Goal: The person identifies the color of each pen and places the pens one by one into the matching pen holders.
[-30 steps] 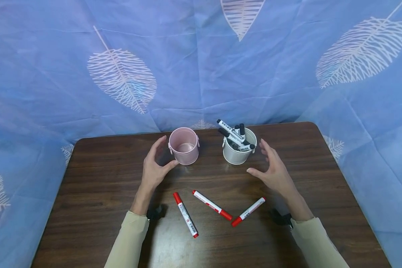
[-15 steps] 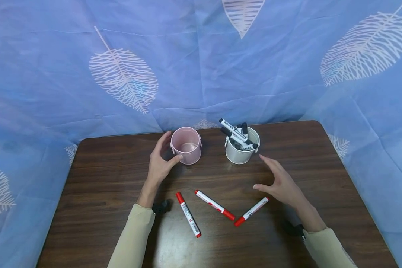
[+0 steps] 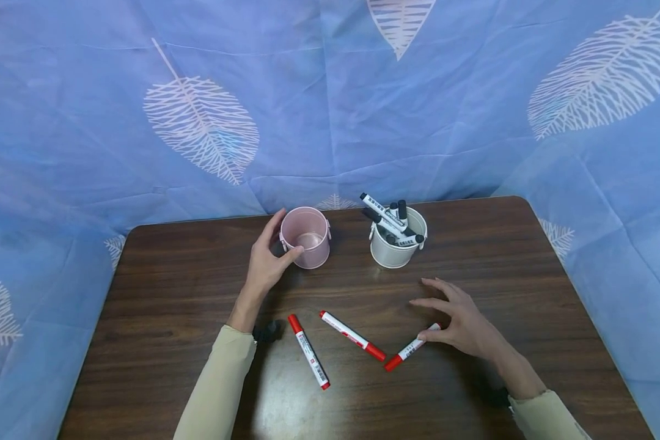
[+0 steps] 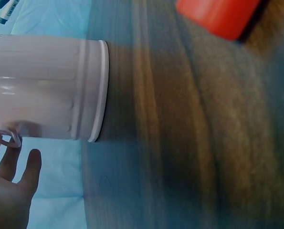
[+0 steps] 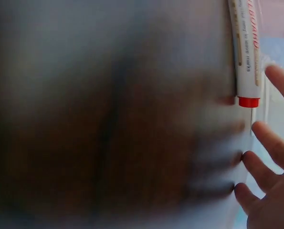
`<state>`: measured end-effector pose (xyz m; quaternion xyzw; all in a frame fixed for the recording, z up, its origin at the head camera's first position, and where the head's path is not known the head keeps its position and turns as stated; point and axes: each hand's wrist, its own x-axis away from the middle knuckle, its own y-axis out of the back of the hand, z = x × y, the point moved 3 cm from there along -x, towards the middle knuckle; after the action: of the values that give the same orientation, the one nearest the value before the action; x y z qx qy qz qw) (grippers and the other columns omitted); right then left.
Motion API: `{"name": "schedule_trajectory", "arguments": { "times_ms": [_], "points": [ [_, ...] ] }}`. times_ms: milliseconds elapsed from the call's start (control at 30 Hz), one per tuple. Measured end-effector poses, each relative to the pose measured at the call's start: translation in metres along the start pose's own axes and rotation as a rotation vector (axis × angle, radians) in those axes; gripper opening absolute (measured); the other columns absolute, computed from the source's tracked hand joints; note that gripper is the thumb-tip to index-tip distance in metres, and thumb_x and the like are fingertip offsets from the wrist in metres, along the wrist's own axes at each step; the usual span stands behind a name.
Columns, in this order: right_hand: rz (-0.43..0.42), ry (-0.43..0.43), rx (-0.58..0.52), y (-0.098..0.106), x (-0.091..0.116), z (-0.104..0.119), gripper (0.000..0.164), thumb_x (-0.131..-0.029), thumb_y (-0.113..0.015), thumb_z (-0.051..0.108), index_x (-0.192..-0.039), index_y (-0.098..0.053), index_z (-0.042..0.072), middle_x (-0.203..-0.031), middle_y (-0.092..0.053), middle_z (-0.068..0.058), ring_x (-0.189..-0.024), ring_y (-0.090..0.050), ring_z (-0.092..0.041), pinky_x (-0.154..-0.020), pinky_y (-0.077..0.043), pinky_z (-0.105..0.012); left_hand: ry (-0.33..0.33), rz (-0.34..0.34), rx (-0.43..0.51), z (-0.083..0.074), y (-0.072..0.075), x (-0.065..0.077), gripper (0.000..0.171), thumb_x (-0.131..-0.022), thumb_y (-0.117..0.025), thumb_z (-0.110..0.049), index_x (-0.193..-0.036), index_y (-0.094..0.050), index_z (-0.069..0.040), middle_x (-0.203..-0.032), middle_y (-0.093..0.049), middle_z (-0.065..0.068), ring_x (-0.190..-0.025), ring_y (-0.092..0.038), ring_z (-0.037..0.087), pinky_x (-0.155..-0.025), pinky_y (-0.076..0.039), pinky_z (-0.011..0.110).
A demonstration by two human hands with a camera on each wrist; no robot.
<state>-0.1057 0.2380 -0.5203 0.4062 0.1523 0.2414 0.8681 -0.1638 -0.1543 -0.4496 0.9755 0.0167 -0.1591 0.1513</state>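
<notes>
My left hand (image 3: 265,263) holds the left side of a small pink metal bucket (image 3: 315,253), thumb across its front and fingers toward the back. In the left wrist view, fingers (image 4: 32,174) lie by the handle lug of the pink bucket (image 4: 46,86). Inside, the bucket shows no contents. My right hand (image 3: 464,321) hovers with fingers spread over the right end of a red-capped whiteboard marker (image 3: 409,349); its thumb overlaps that marker. In the right wrist view the fingers stand apart, near a marker (image 5: 247,52). Two more red markers, a middle one (image 3: 348,332) and a left one (image 3: 310,355), lie on the table.
A white bucket (image 3: 389,256) with several black-capped markers (image 3: 385,211) stands at the back, right of the pink one. The dark wooden table (image 3: 170,318) ends at a blue leaf-patterned cloth (image 3: 286,122) behind it.
My right hand has moved from beside the white bucket down toward the right red marker. My left hand has closed in on the pink bucket, its thumb now farther across the front.
</notes>
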Motion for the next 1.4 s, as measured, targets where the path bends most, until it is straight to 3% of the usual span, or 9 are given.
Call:
{"name": "schedule_trajectory", "arguments": {
  "times_ms": [133, 433, 733, 900, 1133, 1400],
  "points": [
    [0.016, 0.055, 0.008, -0.003, 0.005, 0.001, 0.054, -0.071, -0.085, 0.051, -0.118, -0.074, 0.028, -0.150, -0.042, -0.017, -0.139, -0.026, -0.052, -0.099, -0.022, -0.076, 0.006, -0.001, -0.013, 0.000, -0.001, 0.000, 0.074, -0.082, -0.079, -0.001, -0.147, -0.042, 0.004, -0.144, -0.048, 0.026, -0.127, -0.050, 0.045, -0.104, -0.040, 0.056],
    [0.040, 0.065, 0.036, -0.005, 0.007, 0.000, 0.047, -0.070, -0.084, 0.053, -0.111, -0.077, 0.032, -0.149, -0.044, -0.015, -0.139, -0.027, -0.050, -0.100, -0.023, -0.075, 0.029, 0.006, -0.032, 0.002, -0.002, 0.000, 0.074, -0.082, -0.078, -0.001, -0.147, -0.042, 0.004, -0.144, -0.048, 0.025, -0.127, -0.050, 0.044, -0.104, -0.040, 0.056],
    [0.027, 0.077, 0.071, -0.005, 0.005, 0.000, 0.040, -0.069, -0.090, 0.036, -0.107, -0.078, 0.033, -0.150, -0.045, -0.013, -0.140, -0.028, -0.048, -0.101, -0.025, -0.072, 0.063, 0.000, -0.033, 0.000, 0.000, -0.001, 0.074, -0.083, -0.079, -0.006, -0.147, -0.042, 0.002, -0.144, -0.048, 0.026, -0.125, -0.051, 0.046, -0.103, -0.041, 0.056],
    [0.018, 0.064, 0.033, -0.002, 0.006, -0.002, 0.036, -0.069, -0.091, 0.024, -0.102, -0.080, 0.033, -0.150, -0.046, -0.011, -0.141, -0.027, -0.045, -0.101, -0.024, -0.073, 0.082, -0.003, -0.016, 0.001, -0.001, -0.003, 0.074, -0.084, -0.079, -0.006, -0.148, -0.042, 0.000, -0.145, -0.047, 0.026, -0.126, -0.049, 0.048, -0.103, -0.040, 0.058],
    [-0.007, 0.025, -0.005, -0.001, 0.008, -0.003, 0.026, -0.069, -0.091, 0.024, -0.092, -0.081, 0.032, -0.139, -0.055, -0.005, -0.140, -0.031, -0.043, -0.102, -0.025, -0.071, 0.081, -0.014, -0.006, 0.005, -0.004, -0.001, 0.074, -0.084, -0.079, -0.008, -0.148, -0.043, -0.001, -0.143, -0.049, 0.024, -0.122, -0.053, 0.047, -0.101, -0.043, 0.055],
    [-0.034, -0.063, -0.034, 0.009, 0.009, -0.002, 0.023, -0.072, -0.090, 0.023, -0.089, -0.078, 0.035, -0.132, -0.055, 0.002, -0.133, -0.040, -0.032, -0.101, -0.036, -0.062, 0.068, -0.018, 0.004, 0.005, -0.008, 0.000, 0.074, -0.083, -0.079, -0.006, -0.148, -0.043, 0.000, -0.143, -0.049, 0.026, -0.121, -0.053, 0.049, -0.100, -0.043, 0.058]
  ]
}}
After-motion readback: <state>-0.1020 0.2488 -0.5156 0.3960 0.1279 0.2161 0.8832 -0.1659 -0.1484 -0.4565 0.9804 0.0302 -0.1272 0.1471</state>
